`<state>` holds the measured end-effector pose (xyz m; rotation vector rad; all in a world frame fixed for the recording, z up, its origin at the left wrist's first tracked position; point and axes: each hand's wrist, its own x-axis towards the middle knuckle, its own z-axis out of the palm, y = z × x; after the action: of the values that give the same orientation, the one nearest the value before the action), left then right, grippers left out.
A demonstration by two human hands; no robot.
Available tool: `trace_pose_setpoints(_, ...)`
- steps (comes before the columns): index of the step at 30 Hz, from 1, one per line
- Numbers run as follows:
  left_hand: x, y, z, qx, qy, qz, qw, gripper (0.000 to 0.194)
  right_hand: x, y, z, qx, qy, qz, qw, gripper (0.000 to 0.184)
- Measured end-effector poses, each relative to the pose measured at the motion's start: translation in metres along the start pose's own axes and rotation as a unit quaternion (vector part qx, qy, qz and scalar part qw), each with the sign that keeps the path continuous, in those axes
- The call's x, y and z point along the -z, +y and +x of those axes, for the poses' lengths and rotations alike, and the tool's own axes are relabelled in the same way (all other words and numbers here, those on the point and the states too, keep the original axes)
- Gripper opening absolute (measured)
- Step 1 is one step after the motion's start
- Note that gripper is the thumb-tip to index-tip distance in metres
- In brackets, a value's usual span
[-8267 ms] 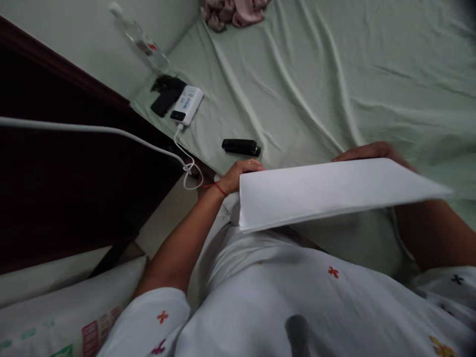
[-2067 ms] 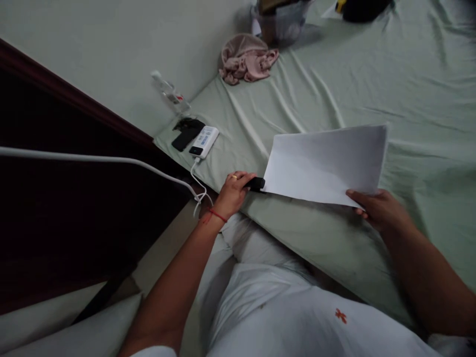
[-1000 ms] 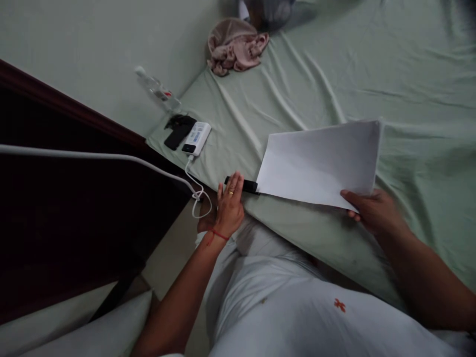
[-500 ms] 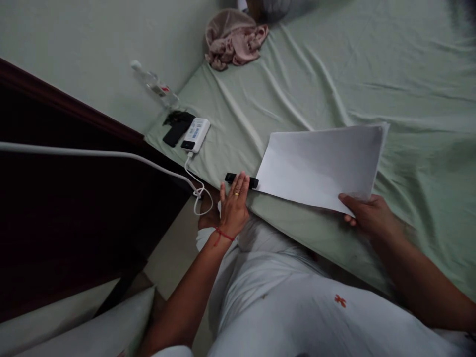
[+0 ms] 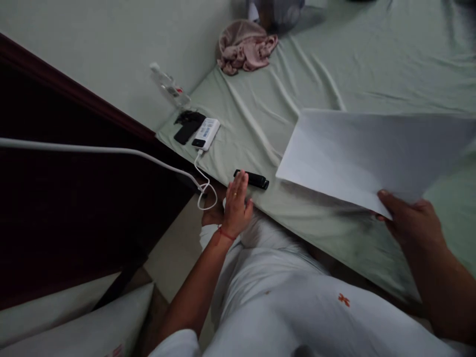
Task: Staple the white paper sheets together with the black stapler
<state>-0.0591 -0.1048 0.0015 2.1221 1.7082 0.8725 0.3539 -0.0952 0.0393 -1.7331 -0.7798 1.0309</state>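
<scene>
Between the thumb and fingers of my right hand (image 5: 412,218) is the near edge of some white paper (image 5: 345,148). The paper is raised off the bed, its far right part blurred. Close to the bed's edge lies a black stapler (image 5: 256,180). My left hand (image 5: 237,203) is beside it with fingers stretched out and thumb apart, holding nothing. Its fingertips overlap the stapler's left end in the view; I cannot tell if they touch it.
A white power bank (image 5: 207,133) with a white cable (image 5: 203,173) lies by a black phone-like object (image 5: 185,133). Behind them a clear bottle (image 5: 171,88) leans at the wall. A crumpled pink cloth (image 5: 247,49) lies farther back on the green sheet (image 5: 372,64).
My right hand has moved right with the paper, lifting it away from the stapler. The left hand has drawn back slightly from over the stapler, uncovering more of it.
</scene>
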Motion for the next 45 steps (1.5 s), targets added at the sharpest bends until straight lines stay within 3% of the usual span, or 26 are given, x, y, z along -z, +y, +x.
trace_pose_setpoints(2, 0.005, 0.010, -0.023, 0.047, 0.018, -0.082, 0.995, 0.049, 0.003, -0.002, 0.001, -0.046, -0.010, 0.055, 0.997, 0.043)
trace_pose_setpoints(4, 0.008, 0.022, -0.050, 0.157, -0.002, -0.211, 0.965, 0.036, -0.002, -0.002, 0.002, -0.066, -0.063, 0.058, 0.994, 0.044)
trace_pose_setpoints(7, 0.008, 0.038, -0.087, 0.348, 0.014, -0.430, 0.833, 0.047, -0.017, 0.005, 0.006, -0.062, -0.204, 0.008, 0.977, 0.045)
trace_pose_setpoints(10, 0.004, 0.053, -0.100, 0.387, 0.061, -0.517, 0.761, 0.069, -0.029, 0.016, 0.013, -0.040, -0.348, -0.058, 0.935, 0.049)
trace_pose_setpoints(13, 0.000, 0.067, -0.094, 0.403, 0.096, -0.570, 0.710, 0.070, -0.034, 0.024, 0.017, -0.013, -0.414, -0.099, 0.905, 0.050)
trace_pose_setpoints(15, -0.002, 0.074, -0.088, 0.410, 0.098, -0.539, 0.729, 0.065, -0.035, 0.025, 0.017, 0.004, -0.420, -0.104, 0.901, 0.051)
trace_pose_setpoints(18, -0.007, 0.078, -0.084, 0.421, 0.105, -0.478, 0.763, 0.062, -0.039, 0.024, 0.013, 0.022, -0.383, -0.085, 0.920, 0.051)
trace_pose_setpoints(22, -0.014, 0.077, -0.087, 0.433, 0.122, -0.470, 0.760, 0.063, -0.045, 0.023, 0.010, 0.048, -0.310, -0.055, 0.948, 0.046)
trace_pose_setpoints(27, -0.019, 0.076, -0.090, 0.423, 0.132, -0.473, 0.762, 0.057, -0.046, 0.030, 0.012, 0.044, -0.302, -0.044, 0.951, 0.036)
trace_pose_setpoints(31, -0.018, 0.075, -0.087, 0.408, 0.132, -0.495, 0.756, 0.053, -0.045, 0.031, 0.013, 0.056, -0.256, -0.015, 0.965, 0.028)
trace_pose_setpoints(35, -0.019, 0.067, -0.095, 0.429, 0.101, -0.434, 0.786, 0.052, -0.046, 0.029, 0.013, 0.068, -0.237, -0.009, 0.969, 0.026)
trace_pose_setpoints(38, -0.020, 0.063, -0.104, 0.430, 0.113, -0.398, 0.802, 0.055, -0.046, 0.031, 0.013, 0.087, -0.238, -0.047, 0.966, 0.025)
trace_pose_setpoints(41, -0.020, 0.063, -0.105, 0.434, 0.141, -0.404, 0.793, 0.057, -0.046, 0.033, 0.015, 0.107, -0.248, -0.075, 0.960, 0.027)
trace_pose_setpoints(45, -0.015, 0.071, -0.098, 0.437, 0.128, -0.479, 0.750, 0.054, -0.046, 0.034, 0.017, 0.111, -0.216, -0.050, 0.969, 0.028)
